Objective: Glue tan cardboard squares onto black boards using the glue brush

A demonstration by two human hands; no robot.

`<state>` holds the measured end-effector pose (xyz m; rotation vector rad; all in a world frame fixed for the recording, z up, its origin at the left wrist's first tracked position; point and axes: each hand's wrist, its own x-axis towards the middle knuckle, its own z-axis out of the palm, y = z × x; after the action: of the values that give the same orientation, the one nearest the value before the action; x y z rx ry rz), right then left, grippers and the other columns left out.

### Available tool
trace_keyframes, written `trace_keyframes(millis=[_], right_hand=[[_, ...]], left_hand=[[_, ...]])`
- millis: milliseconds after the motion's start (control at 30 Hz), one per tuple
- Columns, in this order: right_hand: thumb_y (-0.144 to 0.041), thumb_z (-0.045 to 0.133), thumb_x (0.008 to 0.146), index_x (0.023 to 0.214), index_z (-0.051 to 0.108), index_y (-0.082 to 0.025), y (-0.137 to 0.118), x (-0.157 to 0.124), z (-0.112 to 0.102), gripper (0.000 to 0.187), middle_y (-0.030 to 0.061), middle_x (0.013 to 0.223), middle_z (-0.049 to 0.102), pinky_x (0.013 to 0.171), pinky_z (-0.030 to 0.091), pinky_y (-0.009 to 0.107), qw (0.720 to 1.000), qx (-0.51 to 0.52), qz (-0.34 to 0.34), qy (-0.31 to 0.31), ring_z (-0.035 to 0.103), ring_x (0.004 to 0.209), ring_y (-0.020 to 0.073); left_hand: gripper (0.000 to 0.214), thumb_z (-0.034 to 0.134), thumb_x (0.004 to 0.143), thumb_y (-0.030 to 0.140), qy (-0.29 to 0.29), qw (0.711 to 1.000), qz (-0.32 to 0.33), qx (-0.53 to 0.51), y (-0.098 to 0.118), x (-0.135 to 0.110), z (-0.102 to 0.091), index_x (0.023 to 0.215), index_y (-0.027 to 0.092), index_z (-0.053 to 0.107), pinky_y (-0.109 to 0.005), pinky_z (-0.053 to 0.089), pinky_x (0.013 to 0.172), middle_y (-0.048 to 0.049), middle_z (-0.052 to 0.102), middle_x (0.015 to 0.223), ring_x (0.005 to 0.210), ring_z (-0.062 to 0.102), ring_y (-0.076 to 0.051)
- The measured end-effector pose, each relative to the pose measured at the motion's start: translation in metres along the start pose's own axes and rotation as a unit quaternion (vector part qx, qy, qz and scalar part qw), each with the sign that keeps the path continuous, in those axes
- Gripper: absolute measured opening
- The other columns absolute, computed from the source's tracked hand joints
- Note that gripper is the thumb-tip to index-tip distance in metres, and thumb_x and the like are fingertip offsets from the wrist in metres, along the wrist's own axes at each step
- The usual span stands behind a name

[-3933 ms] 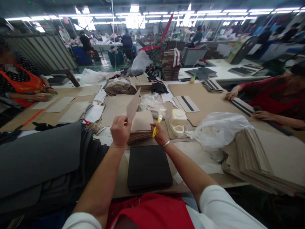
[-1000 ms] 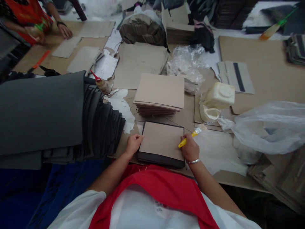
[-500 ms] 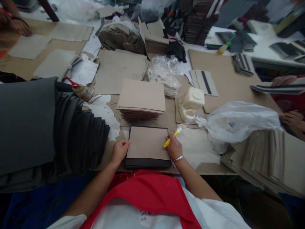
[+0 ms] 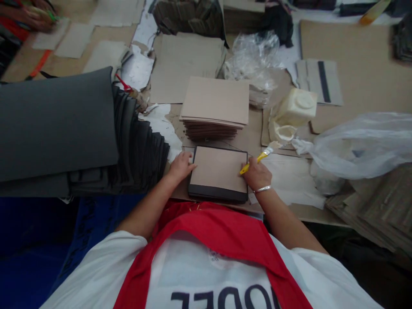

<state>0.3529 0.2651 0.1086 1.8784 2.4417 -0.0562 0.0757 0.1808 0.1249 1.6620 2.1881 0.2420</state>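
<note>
A tan board (image 4: 220, 168) lies flat on a black sheet stack, whose dark front edge (image 4: 217, 193) shows along the near side. At its left edge is my left hand (image 4: 181, 166), the thumb touching the edge and parted from the bent fingers. My right hand (image 4: 257, 174) rests by the right edge, closed around the yellow handle of a paintbrush (image 4: 252, 165). The brush's bristles point up and away to the right. Just beyond the board stands a stack of tan boards (image 4: 215, 101). A cut-open cream plastic container (image 4: 296, 107) sits beyond the brush.
To the left is a tall pile of dark grey sheets (image 4: 58, 124). Clear plastic bags (image 4: 363, 146) lie at the right over stacked boards (image 4: 370, 206). A red-tipped bottle (image 4: 137, 96) stands behind the grey pile. Another person's hands (image 4: 38, 19) show at far left.
The view has tilted down and shifted left, so everything sits further right and higher. My left hand's thumb and fingers have parted at the board's edge. The right hand still grips the paintbrush.
</note>
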Motion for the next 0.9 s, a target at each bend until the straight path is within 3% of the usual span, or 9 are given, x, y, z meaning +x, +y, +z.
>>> trace_keyframes(millis=[100,200,300,400,467,533,633,733,900], right_hand=[[-0.033,0.04,0.088,0.105,0.057,-0.012,0.001,0.0,0.004,0.031,0.0149,0.089,0.061,0.064,0.036,0.031,0.995,0.004,-0.071,0.07,0.053,0.082,0.0233],[-0.022,0.04,0.088,0.102,0.06,-0.012,0.005,0.001,0.001,0.027,0.0165,0.095,0.063,0.074,0.038,0.033,0.98,0.033,-0.171,0.095,0.054,0.091,0.0247],[-0.033,0.048,0.086,0.103,0.061,-0.012,0.014,0.0,-0.021,0.03,0.0136,0.084,0.066,0.072,0.041,0.032,0.976,0.101,-0.164,0.102,0.058,0.082,0.0232],[-0.047,0.043,0.088,0.113,0.056,-0.015,0.011,-0.003,-0.052,0.043,0.0059,0.072,0.065,0.06,0.043,0.027,0.946,0.292,-0.091,0.109,0.058,0.061,0.0155],[-0.055,0.034,0.089,0.114,0.054,-0.017,-0.007,0.0,-0.065,0.05,0.0004,0.062,0.061,0.05,0.042,0.022,0.882,0.466,-0.043,0.059,0.053,0.047,0.0108],[-0.062,0.031,0.086,0.105,0.057,-0.017,-0.037,0.009,-0.068,0.055,-0.0033,0.053,0.055,0.041,0.04,0.019,0.798,0.601,-0.005,-0.036,0.048,0.038,0.008],[-0.06,0.044,0.081,0.088,0.059,-0.018,-0.082,0.027,-0.052,0.045,-0.0052,0.05,0.053,0.038,0.042,0.018,0.712,0.685,0.038,-0.149,0.046,0.034,0.0064],[-0.047,0.058,0.075,0.076,0.057,-0.02,-0.09,0.04,-0.031,0.027,-0.0057,0.05,0.055,0.038,0.045,0.019,0.691,0.7,0.089,-0.156,0.045,0.034,0.0061],[-0.043,0.06,0.071,0.075,0.054,-0.018,-0.012,0.035,-0.02,0.026,-0.0075,0.047,0.054,0.037,0.046,0.02,0.702,0.687,0.169,-0.078,0.043,0.031,0.0052]], left_hand=[[0.038,0.049,0.084,0.017,0.024,0.982,0.176,0.06,0.013,-0.006,0.005,0.122,0.021,0.052,-0.041,0.033,0.1,-0.0114,0.047,0.134,0.125,0.04,-0.025],[0.035,0.039,0.086,0.01,-0.024,0.956,0.278,0.088,0.031,-0.009,0.017,0.115,0.018,0.057,-0.038,0.032,0.104,-0.0111,0.05,0.131,0.124,0.041,-0.021],[0.028,0.045,0.087,0.022,-0.008,0.963,0.248,0.108,0.05,-0.012,0.029,0.111,0.014,0.058,-0.037,0.038,0.1,-0.0144,0.056,0.119,0.116,0.048,-0.022],[0.047,0.053,0.083,0.044,0.03,0.968,0.218,0.122,0.063,-0.02,0.038,0.122,0.019,0.052,-0.047,0.036,0.099,-0.0158,0.051,0.125,0.121,0.042,-0.031],[0.053,0.052,0.082,0.049,0.039,0.969,0.208,0.124,0.067,-0.027,0.042,0.128,0.023,0.048,-0.054,0.032,0.099,-0.0157,0.046,0.132,0.125,0.036,-0.036],[0.053,0.05,0.083,0.049,0.038,0.972,0.201,0.119,0.068,-0.031,0.044,0.129,0.024,0.048,-0.056,0.029,0.1,-0.0152,0.044,0.135,0.127,0.034,-0.037],[0.053,0.05,0.083,0.049,0.037,0.976,0.189,0.106,0.067,-0.032,0.047,0.13,0.024,0.049,-0.056,0.026,0.102,-0.0149,0.045,0.135,0.128,0.033,-0.036],[0.053,0.049,0.084,0.048,0.04,0.977,0.183,0.1,0.067,-0.032,0.049,0.131,0.024,0.048,-0.056,0.025,0.103,-0.0164,0.045,0.136,0.129,0.033,-0.036],[0.053,0.046,0.085,0.049,0.034,0.977,0.181,0.108,0.067,-0.033,0.047,0.131,0.025,0.048,-0.054,0.023,0.104,-0.015,0.045,0.137,0.128,0.033,-0.035]])
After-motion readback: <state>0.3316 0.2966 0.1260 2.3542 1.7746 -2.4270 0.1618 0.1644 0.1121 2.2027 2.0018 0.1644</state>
